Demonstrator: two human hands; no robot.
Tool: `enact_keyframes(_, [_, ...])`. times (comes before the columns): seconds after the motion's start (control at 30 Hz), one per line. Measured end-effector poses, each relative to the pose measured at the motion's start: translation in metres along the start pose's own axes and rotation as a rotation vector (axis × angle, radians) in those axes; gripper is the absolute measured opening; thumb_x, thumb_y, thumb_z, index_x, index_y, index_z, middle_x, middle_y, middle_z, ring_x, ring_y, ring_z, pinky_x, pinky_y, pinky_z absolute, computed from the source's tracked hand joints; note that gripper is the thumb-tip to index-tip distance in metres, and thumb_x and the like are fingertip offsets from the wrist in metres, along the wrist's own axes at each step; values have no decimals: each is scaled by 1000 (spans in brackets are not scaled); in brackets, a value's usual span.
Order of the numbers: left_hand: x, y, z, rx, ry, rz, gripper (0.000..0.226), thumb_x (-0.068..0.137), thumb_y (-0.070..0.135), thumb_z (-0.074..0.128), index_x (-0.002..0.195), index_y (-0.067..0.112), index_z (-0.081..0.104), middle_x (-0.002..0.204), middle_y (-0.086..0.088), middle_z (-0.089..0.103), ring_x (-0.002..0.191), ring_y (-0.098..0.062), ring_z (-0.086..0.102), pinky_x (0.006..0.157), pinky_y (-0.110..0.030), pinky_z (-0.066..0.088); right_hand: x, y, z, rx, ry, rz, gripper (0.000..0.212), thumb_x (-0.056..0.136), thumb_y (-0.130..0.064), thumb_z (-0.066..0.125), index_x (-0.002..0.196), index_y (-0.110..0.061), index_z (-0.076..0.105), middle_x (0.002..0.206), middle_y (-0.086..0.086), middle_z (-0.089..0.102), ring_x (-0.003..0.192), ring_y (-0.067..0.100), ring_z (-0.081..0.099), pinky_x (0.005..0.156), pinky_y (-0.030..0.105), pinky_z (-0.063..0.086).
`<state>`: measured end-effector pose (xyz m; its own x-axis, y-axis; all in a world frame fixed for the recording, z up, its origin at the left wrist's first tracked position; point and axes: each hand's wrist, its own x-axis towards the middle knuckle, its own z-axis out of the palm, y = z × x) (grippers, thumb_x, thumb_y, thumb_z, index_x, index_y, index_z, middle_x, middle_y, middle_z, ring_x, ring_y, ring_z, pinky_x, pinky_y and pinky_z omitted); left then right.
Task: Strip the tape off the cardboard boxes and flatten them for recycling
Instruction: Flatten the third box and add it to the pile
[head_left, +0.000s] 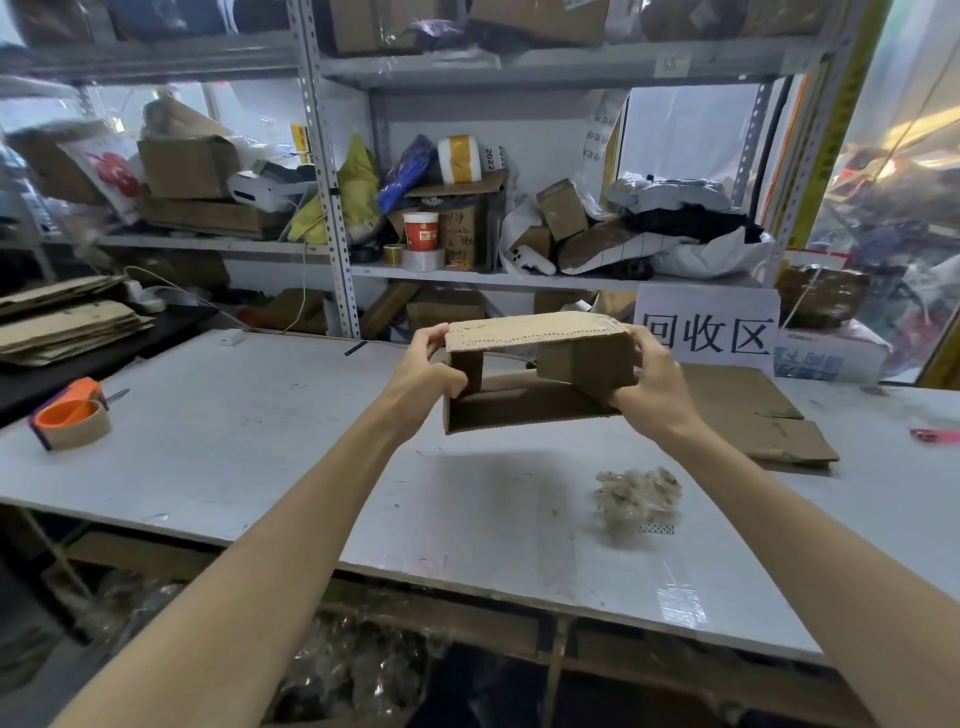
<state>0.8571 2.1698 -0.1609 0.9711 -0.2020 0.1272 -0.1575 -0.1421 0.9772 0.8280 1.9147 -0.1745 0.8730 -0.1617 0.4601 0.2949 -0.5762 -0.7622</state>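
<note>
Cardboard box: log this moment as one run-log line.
box opened, off table | left hand, right hand grip ends | tape wad on table

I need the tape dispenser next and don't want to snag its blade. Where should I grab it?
Take the tape dispenser by its orange body, coming from above and the left: the metal blade juts from its far right end, and it seems to lie on its side on the table.

Plenty of bare desk (234, 457) on the near left — tape dispenser (72, 415) sat at the far-left edge, tape wad (636, 496) and flattened cardboard (763, 415) crowded the right side.
</note>
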Motion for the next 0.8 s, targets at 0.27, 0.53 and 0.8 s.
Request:
enact_keyframes(0.27, [7,-4,-10,-504,136,-41,14,94,23,44,95,12,52,100,-11,66,110,-31,56,100,-44,45,-7,-4,-4,533,-76,209,27,83,-35,61,100,-14,59,101,9,70,96,25,64,76,36,52])
enact_keyframes(0.53, [17,-6,-4,-294,213,-11,27,106,19,35,128,20,50,107,2,60,98,-15,57,81,-32,49,-4,-13,1,260,-43,83,79,68,-6,83,135,-22,46,103,-5,55,97,13,57,68,26,53])
enact_keyframes(0.8, [19,-2,-15,-442,363,-87,25,104,34,46,101,11,57,90,-4,63,78,-21,61,63,-34,56,-2,-17,8,398,100,168,38,100,-34,42,70,-15,55,102,0,66,100,21,58,89,42,47])
